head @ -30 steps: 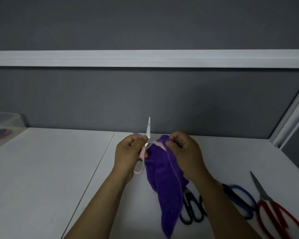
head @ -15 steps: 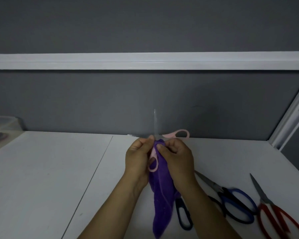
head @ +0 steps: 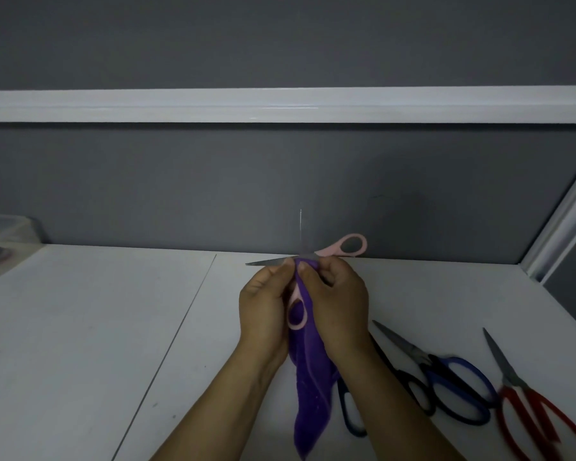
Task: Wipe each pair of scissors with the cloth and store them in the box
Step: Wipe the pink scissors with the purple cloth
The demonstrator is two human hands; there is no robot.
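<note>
Spread wider than a second ago, the pink scissors are held above the counter, left hand grip clamped on them, right hand grip pinching the cloth at the pivot; wiping proceeds, while storage in the box and three further pairs remain.

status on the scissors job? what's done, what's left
Done: unclear. The box holds something dark, too blurred to call scissors. In hand: the pink scissors, spread open, gripped by the left hand while the right hand pinches the purple cloth at their pivot. Left: the black scissors, blue scissors and red scissors lie on the table, not yet boxed.
</note>
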